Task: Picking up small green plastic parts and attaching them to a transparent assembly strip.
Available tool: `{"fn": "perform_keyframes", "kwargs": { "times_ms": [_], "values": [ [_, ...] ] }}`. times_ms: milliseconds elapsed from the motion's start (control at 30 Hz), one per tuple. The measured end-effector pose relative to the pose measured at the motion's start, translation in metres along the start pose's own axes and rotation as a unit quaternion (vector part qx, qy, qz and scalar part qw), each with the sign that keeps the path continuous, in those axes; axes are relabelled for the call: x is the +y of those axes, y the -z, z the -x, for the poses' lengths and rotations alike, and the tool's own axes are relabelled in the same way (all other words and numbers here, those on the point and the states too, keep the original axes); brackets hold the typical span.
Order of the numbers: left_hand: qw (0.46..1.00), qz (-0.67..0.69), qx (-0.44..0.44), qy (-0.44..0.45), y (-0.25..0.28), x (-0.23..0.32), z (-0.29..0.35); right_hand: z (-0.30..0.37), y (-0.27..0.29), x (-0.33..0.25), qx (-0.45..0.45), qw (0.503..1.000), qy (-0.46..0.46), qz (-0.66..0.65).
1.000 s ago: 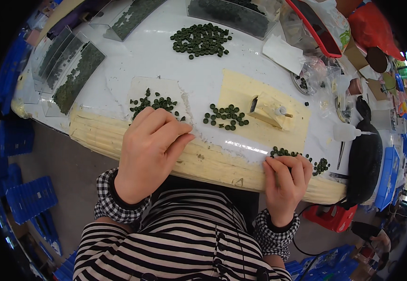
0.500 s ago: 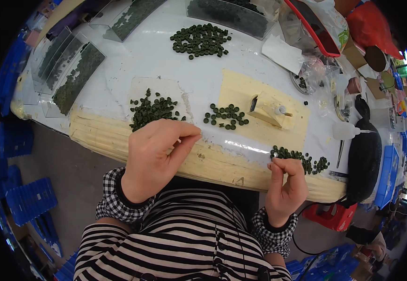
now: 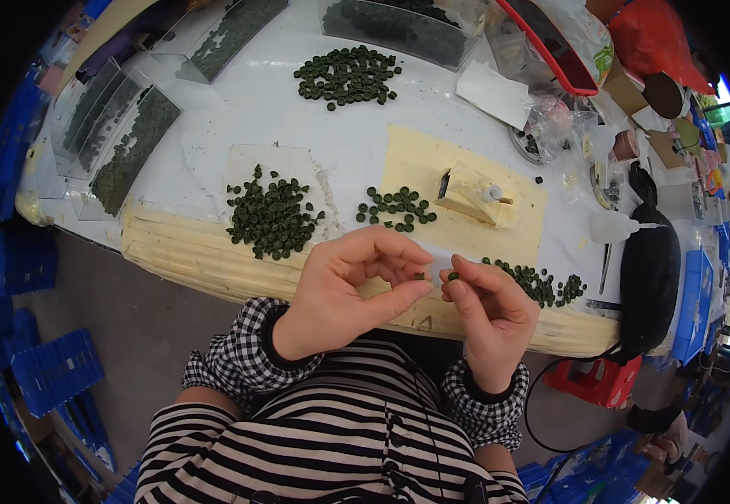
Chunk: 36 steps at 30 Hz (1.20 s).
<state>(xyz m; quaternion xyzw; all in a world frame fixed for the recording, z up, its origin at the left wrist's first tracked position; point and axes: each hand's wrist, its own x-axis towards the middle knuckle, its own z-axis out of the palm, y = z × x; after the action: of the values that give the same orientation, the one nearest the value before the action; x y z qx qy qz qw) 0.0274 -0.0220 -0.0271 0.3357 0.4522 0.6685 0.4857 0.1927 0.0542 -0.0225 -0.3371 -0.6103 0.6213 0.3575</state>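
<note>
My left hand (image 3: 357, 281) pinches a small dark green piece (image 3: 420, 275) between thumb and forefinger. Close to its right, my right hand (image 3: 497, 312) grips another small green piece (image 3: 453, 275) in its fingertips. The two pieces are a short gap apart, above the table's front edge. Beyond my left hand lies a heap of small dark green cup-like pieces (image 3: 271, 217). A looser group of round, notched green pieces (image 3: 394, 207) sits partly on a yellow sheet (image 3: 407, 160). More small green pieces (image 3: 541, 284) are scattered just past my right hand.
On the sheet stands a yellow wrapped block (image 3: 474, 197) with a white tip. Further back is another green heap (image 3: 348, 76), with clear trays (image 3: 134, 151) of green pieces at left. A white squeeze bottle (image 3: 613, 227) and black bag (image 3: 652, 277) are at right.
My left hand has moved right, away from the left heap, and my right hand has come slightly left from the right-hand pieces. Their fingertips are now close together, with green pieces showing.
</note>
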Motion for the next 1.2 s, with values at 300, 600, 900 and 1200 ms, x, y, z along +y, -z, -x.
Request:
{"fn": "perform_keyframes", "kwargs": {
  "times_ms": [300, 600, 900, 1200],
  "values": [
    [0.999, 0.023, -0.04, -0.022, 0.012, -0.008, 0.002, -0.002, -0.003, 0.001, -0.014, 0.999, 0.015, -0.049],
    [0.997, 0.054, -0.046, -0.015, 0.012, -0.004, 0.002, -0.003, -0.007, 0.002, -0.02, 0.991, -0.036, -0.126],
    [0.998, 0.05, -0.04, 0.013, 0.013, -0.006, 0.003, -0.004, -0.009, 0.004, -0.016, 0.989, -0.031, -0.142],
    [0.997, 0.065, -0.044, 0.015, 0.013, -0.004, 0.003, -0.003, -0.018, 0.008, 0.013, 0.995, 0.103, 0.004]
  ]
}}
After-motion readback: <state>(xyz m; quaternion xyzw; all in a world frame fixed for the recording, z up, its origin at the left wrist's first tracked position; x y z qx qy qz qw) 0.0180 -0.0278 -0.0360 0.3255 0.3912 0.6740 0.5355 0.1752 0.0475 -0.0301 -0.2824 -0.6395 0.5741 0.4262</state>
